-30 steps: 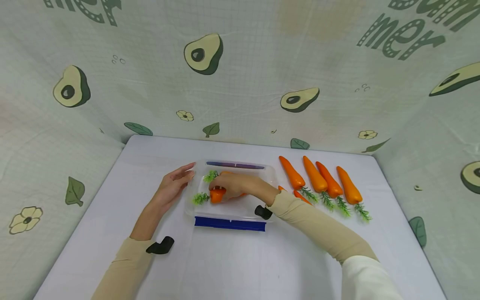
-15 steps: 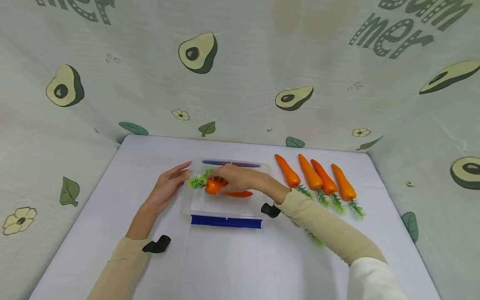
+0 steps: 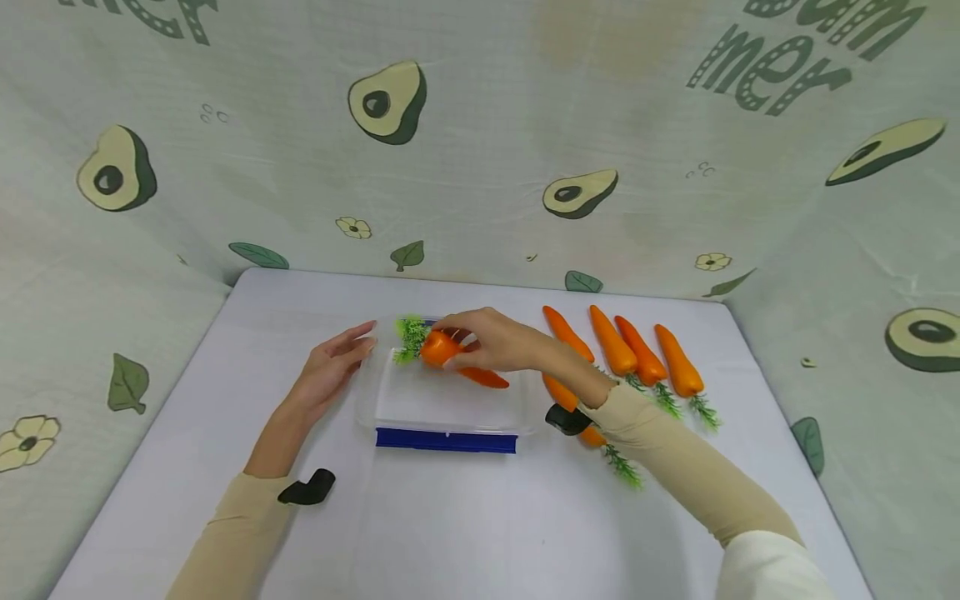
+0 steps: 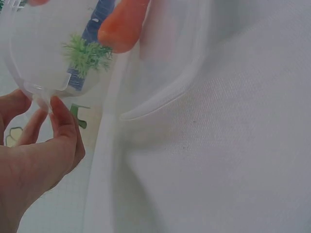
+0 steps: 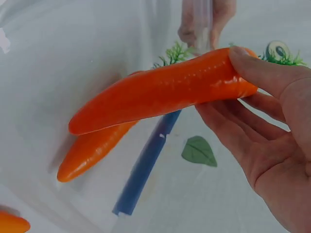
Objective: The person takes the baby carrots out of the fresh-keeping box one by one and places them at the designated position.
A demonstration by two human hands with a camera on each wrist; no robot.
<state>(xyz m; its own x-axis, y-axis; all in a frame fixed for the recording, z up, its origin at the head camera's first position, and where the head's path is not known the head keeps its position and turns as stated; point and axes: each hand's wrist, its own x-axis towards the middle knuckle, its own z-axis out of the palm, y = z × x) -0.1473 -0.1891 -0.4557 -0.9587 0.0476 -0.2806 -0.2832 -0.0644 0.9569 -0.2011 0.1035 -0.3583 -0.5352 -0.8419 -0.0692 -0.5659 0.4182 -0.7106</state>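
Note:
My right hand holds an orange carrot with green leaves by its thick end, thumb on one side and fingers on the other. It is over a clear plastic container with blue clips. Beneath it, a second carrot lies in the container, mostly hidden in the head view. At the container's left side, my left hand pinches the clear edge between thumb and fingers, as the left wrist view shows.
Several carrots lie in a row to the right of the container, leaves toward the front. More orange shows around my right wrist, partly covered by its black camera. A patterned cloth stands behind the white table.
My right hand has moved the carrot up and back, from low in the container to over the other carrot. My left hand has stayed at the container's left edge.

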